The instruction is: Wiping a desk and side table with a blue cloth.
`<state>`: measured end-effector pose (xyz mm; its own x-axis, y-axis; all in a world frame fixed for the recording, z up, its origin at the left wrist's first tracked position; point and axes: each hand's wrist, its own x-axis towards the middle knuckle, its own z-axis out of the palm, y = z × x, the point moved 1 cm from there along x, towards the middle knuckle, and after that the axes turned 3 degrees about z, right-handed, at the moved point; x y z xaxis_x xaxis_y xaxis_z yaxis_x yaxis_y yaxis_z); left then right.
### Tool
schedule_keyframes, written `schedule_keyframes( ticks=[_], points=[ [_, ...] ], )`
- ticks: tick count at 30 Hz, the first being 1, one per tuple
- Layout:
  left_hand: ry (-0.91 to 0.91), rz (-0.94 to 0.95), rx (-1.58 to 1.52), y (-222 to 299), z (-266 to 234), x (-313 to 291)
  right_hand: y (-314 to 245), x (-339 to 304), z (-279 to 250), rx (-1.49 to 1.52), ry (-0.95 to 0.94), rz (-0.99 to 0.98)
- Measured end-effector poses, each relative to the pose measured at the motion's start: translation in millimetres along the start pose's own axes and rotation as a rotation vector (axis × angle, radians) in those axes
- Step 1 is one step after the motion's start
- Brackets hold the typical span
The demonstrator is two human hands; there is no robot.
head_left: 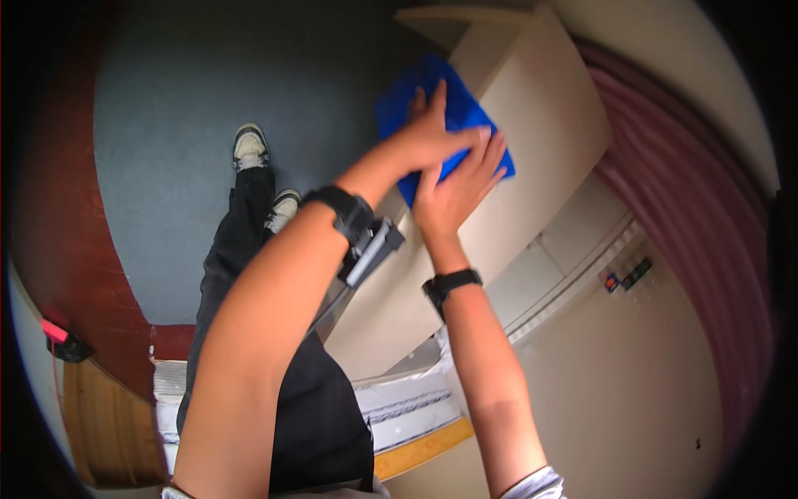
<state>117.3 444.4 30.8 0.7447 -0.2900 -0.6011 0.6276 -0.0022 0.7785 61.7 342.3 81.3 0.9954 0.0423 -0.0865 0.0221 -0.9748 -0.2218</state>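
A blue cloth (464,110) lies folded over the upper edge of a pale, flat-sided furniture panel (540,116). My left hand (430,133) rests on it with the fingers spread. Just to the right and nearer, my right hand (460,185) lies flat against the cloth, fingers stretched toward the far side. The left thumb meets the right fingers, so the two hands touch or overlap slightly. Each wrist wears a black band, and a small grey device (374,254) sits by the left one. The part of the cloth beneath my palms is hidden.
My shoes (250,148) stand on a grey floor mat (166,208) bordered by red-brown flooring (58,191). A mauve curtain (690,183) hangs at the right. Small items (611,281) lie on a pale surface beyond the panel. A pink and black object (62,339) is at far left.
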Motion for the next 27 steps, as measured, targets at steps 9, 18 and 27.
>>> schedule_keyframes(
  ticks=[9, 18, 27],
  points=[
    [-0.099, 0.095, -0.232, -6, 15, -2, 17, 7, 2, -0.008, 0.128, -0.067],
    [-0.165, 0.046, -0.224, -70, 39, -82, 10, -110, 7, -0.031, 0.125, -0.002],
    [-0.271, -0.233, 0.013, -178, 78, -248, -2, -332, 10, -0.043, -0.107, 0.075]
  ],
)
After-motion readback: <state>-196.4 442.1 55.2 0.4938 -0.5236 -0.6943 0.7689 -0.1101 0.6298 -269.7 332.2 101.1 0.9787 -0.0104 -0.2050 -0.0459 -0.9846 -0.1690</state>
